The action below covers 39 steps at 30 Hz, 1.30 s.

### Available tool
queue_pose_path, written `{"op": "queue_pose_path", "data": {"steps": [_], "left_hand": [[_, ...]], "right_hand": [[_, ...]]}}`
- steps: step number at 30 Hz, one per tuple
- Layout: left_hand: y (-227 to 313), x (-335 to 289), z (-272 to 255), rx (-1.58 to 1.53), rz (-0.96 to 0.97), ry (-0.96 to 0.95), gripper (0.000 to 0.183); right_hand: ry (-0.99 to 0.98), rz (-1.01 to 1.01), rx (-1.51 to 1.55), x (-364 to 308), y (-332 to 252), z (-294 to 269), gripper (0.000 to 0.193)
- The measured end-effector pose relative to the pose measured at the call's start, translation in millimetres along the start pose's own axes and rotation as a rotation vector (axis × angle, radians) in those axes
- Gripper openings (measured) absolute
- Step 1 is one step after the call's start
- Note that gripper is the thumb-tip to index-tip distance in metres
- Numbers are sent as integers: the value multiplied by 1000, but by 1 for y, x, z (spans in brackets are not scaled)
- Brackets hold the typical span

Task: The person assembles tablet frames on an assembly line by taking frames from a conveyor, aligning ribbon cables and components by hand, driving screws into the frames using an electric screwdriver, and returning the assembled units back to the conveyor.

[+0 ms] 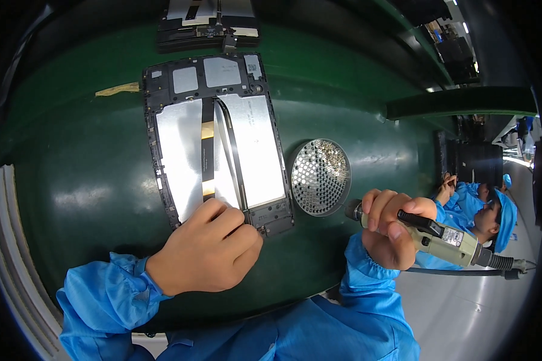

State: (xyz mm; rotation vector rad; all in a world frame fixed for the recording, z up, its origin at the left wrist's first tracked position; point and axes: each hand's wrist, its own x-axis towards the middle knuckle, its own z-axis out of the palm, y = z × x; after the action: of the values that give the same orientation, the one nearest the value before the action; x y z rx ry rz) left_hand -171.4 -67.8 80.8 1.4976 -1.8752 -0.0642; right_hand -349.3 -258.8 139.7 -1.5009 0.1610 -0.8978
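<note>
A tablet's inner frame point(262, 138), black with silvery metal panels, lies on the green work surface. Down its middle run a black flat ribbon cable point(208, 157) with gold patches and a thin black cable point(235, 153). At the frame's near edge, over the cable ends, my left hand point(208, 253) is closed with its fingertips pressed down; what they pinch is hidden. My right hand point(391, 225) grips a beige electric screwdriver point(454, 243), its nose towards the round perforated screw tray point(304, 192). Small silvery screws point(333, 157) are heaped at the tray's far right side.
More device frames point(208, 33) sit at the far edge. A yellowish tape strip point(117, 89) lies left of the tablet frame. On the right are a green rail point(464, 103) and a co-worker point(503, 219) in blue; the screwdriver's cord point(500, 262) trails that way.
</note>
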Motion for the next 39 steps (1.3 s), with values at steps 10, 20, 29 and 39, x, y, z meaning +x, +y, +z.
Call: {"op": "queue_pose_path", "data": {"steps": [10,20,29,39], "left_hand": [[4,1,-7,35,19,-83,25],[-1,4,-14,4,28,-151,35],[38,7,-35,423,-473,-387,68],[41,-11,-29,534,-339,-312,37]], "right_hand": [[30,-4,-21,-7,2,-8,34],[69,-38,-36,-3,2,-18,32],[131,-43,31,-7,2,-27,32],[170,-51,79,-16,2,-25,30]]}}
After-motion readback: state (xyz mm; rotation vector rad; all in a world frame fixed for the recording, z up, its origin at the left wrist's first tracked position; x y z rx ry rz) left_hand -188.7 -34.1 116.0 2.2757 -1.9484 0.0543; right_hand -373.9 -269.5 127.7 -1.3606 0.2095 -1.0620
